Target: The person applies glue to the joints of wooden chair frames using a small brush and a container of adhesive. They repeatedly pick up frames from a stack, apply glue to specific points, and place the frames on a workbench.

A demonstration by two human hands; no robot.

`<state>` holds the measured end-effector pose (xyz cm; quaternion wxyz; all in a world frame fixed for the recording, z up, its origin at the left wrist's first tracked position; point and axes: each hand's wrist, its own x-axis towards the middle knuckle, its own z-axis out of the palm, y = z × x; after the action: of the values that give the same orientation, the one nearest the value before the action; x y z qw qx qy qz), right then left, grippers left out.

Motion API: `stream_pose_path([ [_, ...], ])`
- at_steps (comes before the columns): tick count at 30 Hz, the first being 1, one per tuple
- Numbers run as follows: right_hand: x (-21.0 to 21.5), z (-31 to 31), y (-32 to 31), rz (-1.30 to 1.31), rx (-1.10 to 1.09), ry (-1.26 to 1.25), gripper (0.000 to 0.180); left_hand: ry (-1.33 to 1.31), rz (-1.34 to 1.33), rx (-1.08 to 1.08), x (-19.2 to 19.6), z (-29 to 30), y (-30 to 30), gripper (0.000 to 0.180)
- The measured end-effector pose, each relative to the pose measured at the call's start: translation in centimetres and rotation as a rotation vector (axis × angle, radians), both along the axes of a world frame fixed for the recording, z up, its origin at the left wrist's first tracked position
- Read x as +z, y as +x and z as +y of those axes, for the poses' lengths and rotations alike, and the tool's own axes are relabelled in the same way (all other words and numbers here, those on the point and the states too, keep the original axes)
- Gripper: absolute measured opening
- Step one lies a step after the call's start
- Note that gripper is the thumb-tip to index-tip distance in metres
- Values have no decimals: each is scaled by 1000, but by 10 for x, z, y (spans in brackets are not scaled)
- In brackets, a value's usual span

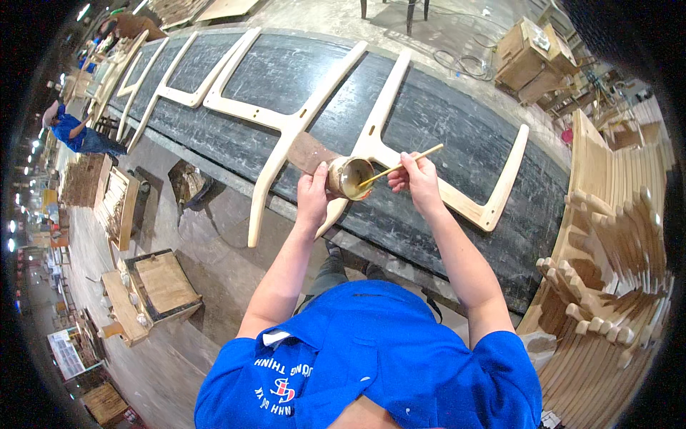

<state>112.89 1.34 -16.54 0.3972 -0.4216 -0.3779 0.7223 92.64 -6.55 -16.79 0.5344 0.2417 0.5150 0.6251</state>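
A long dark-topped worktable (pixel 446 118) is set across a workshop floor, and pale wooden frame pieces (pixel 461 204) are laid along it. Stacked wooden parts (pixel 629 229) are piled at the right, and a person in blue (pixel 69 130) can be seen at far left.

A small round cup (pixel 355 171) is held up over the near side of the table, between the two hands. Its left side is gripped by the left hand (pixel 313 196), the fingers closed about it. By the right hand (pixel 418 182), a thin stick (pixel 384 173) is pinched between thumb and fingers, its lower end dipped inside the cup. A flat brown piece (pixel 307 151) is seen just beyond the left hand; whether it is also held cannot be told.
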Motion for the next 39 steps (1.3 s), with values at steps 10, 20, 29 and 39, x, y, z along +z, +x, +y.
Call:
stream_pose_path([
  [10,-16,16,-14,110,-83,-95,18,59,10,49,-3,33,-13,31],
  [20,-17,32,-20,310,-170,-44,9,43,-240,88,-28,67,-40,27],
  [29,-52,51,-34,291,-450,-385,19,35,-474,116,-60,109,-20,23],
  [39,-24,120,-45,-656,4,674,16,-98,-402,252,-118,78,-73,28],
])
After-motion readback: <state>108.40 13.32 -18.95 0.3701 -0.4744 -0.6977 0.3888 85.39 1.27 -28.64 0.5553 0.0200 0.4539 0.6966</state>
